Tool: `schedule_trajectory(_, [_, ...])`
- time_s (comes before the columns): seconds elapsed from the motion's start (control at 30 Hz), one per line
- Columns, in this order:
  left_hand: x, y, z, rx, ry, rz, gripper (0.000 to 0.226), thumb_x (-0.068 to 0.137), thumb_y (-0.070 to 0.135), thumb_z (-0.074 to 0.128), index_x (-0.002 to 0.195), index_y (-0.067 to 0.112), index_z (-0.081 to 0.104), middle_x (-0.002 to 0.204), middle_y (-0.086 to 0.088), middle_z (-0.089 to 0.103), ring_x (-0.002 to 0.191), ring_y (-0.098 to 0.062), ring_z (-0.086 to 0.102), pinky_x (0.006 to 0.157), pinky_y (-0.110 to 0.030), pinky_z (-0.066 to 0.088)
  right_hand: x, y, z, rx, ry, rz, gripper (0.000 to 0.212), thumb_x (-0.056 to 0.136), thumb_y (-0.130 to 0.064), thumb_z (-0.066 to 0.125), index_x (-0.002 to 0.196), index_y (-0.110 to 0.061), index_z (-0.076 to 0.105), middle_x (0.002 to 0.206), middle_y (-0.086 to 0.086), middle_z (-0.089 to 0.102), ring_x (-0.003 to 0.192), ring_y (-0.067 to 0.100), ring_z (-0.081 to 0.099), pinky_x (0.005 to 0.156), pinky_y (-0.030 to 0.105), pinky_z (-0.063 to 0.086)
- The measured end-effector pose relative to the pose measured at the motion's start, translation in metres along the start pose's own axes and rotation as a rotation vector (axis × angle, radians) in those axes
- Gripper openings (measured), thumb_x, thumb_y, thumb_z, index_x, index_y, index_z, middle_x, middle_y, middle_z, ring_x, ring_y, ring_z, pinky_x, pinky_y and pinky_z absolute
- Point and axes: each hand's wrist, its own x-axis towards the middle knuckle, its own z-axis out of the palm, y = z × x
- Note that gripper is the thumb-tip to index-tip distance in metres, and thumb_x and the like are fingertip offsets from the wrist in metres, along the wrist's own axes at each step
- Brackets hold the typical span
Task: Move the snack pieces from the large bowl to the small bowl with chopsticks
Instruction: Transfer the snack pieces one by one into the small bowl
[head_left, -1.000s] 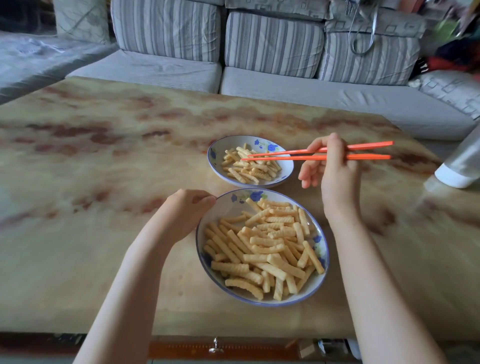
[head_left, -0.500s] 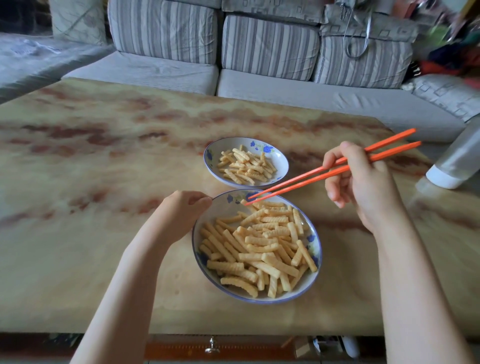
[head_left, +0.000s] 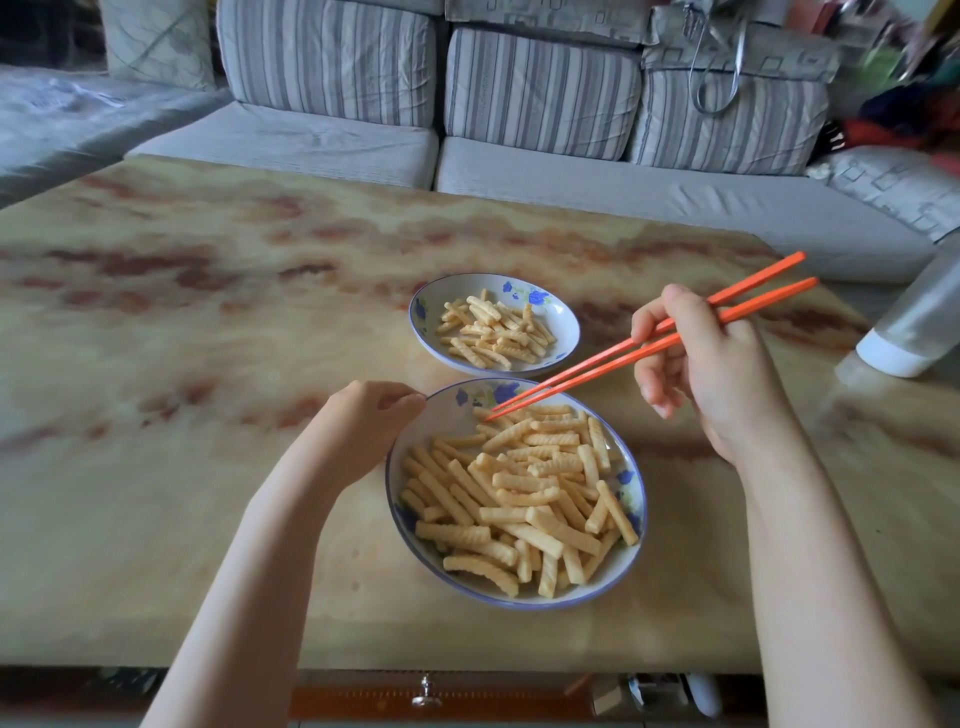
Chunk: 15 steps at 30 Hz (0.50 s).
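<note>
The large bowl (head_left: 452, 415), white with a blue rim and blue flowers, stands near the table's front edge and holds many ridged yellow snack pieces (head_left: 524, 493). My left hand (head_left: 363, 421) grips its far left rim. Just behind it the small bowl (head_left: 563, 317) holds a smaller heap of the same snack pieces (head_left: 493, 332). My right hand (head_left: 711, 364) holds a pair of orange chopsticks (head_left: 587, 369), slanting down to the left. Their tips touch the snack pieces at the far edge of the large bowl. No piece is lifted between them.
The marbled tan table (head_left: 208, 364) stretches wide to the left. A white-capped bottle (head_left: 914, 332) lies tilted at the right edge. A striped grey sofa (head_left: 519, 104) runs along the far side. A drawer knob (head_left: 426, 693) shows under the front edge.
My right hand swung the chopsticks from over the small bowl back and down to the far edge of the large bowl. My left hand stayed on the rim.
</note>
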Motion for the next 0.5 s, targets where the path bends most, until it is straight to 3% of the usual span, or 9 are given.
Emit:
schedule_trajectory(0.33, [-0.002, 0.003, 0.0, -0.006, 0.008, -0.001, 0.023, 0.093, 0.023, 0.051, 0.095, 0.016, 0.073, 0.089, -0.008, 0.07, 0.078, -0.021, 0.058, 0.076, -0.029, 0.048, 0.006, -0.002, 0.008, 0.242, 0.258, -0.087, 0.04, 0.101, -0.019, 0.032, 0.066, -0.012, 0.05, 0.04, -0.002, 0.049, 0.032, 0.018, 0.041, 0.039, 0.027, 0.026])
schedule_trajectory(0.5, [-0.002, 0.003, 0.0, -0.007, 0.002, 0.002, 0.023, 0.093, 0.023, 0.051, 0.094, 0.017, 0.073, 0.089, -0.008, 0.07, 0.076, -0.02, 0.057, 0.069, -0.026, 0.045, 0.013, 0.005, 0.022, 0.276, 0.359, -0.094, 0.04, 0.102, -0.02, 0.03, 0.068, -0.011, 0.05, 0.038, 0.001, 0.049, 0.032, 0.018, 0.042, 0.038, 0.021, 0.031])
